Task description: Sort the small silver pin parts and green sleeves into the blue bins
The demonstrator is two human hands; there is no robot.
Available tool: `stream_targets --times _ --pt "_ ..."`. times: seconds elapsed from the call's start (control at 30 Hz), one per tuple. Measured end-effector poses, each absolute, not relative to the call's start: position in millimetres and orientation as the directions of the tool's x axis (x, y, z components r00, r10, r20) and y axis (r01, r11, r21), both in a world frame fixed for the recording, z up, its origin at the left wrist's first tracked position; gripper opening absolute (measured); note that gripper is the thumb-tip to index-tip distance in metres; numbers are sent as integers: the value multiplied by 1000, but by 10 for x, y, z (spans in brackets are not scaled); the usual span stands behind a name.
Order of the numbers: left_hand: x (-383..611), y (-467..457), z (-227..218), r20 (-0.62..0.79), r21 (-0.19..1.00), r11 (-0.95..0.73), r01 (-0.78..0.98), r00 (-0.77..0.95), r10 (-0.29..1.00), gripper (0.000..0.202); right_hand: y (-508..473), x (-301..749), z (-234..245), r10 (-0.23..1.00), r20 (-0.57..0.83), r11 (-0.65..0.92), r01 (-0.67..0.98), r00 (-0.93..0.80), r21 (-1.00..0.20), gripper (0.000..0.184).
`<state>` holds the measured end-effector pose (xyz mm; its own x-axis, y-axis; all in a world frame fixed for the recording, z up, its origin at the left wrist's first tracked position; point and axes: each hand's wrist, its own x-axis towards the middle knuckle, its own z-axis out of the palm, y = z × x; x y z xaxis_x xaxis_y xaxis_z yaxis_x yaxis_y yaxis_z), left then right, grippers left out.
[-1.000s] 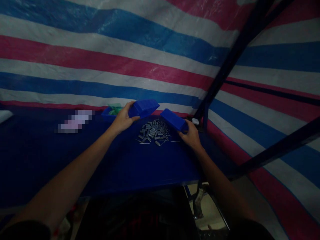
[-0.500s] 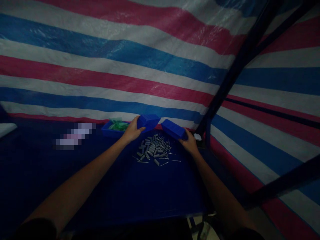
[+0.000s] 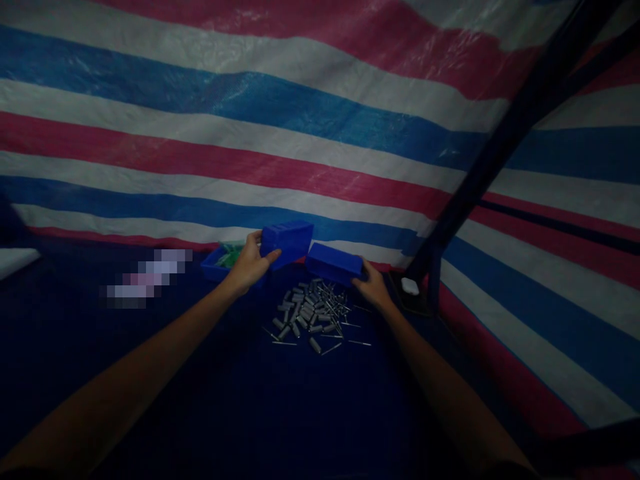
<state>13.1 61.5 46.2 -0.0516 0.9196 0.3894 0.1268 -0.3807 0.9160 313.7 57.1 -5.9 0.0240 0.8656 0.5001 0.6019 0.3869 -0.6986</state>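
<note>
My left hand (image 3: 249,265) grips a blue plastic bin (image 3: 287,243) and holds it raised and tilted above the dark blue table (image 3: 210,393). A second blue bin (image 3: 333,264) is held at its near end by my right hand (image 3: 371,288), low over the table and touching the first bin. Below and between the two bins lies a pile of small grey metal cylinders and thin pins (image 3: 311,317) spread on the table.
A third blue tray with green contents (image 3: 223,263) sits behind my left hand. A striped red, white and blue tarp (image 3: 280,127) hangs behind the table. A dark metal frame post (image 3: 500,140) rises at the right, with a small white object (image 3: 409,286) at its foot.
The view has tilted up and the table sits lower in frame. Both bins have come closer together over the pile, and the left bin is raised a little higher.
</note>
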Motion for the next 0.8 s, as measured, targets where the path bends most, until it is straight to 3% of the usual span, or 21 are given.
stream_targets --times 0.2,0.47,0.8 --pt "121 637 455 345 921 -334 202 -21 938 59 611 2913 -86 838 544 416 604 34 -679 51" --pt "159 599 448 339 928 -342 146 46 940 54 510 2941 -153 844 534 416 571 46 -707 57" --pt "208 574 402 290 949 -301 90 124 949 54 142 2966 -90 850 526 449 524 -1 -724 43"
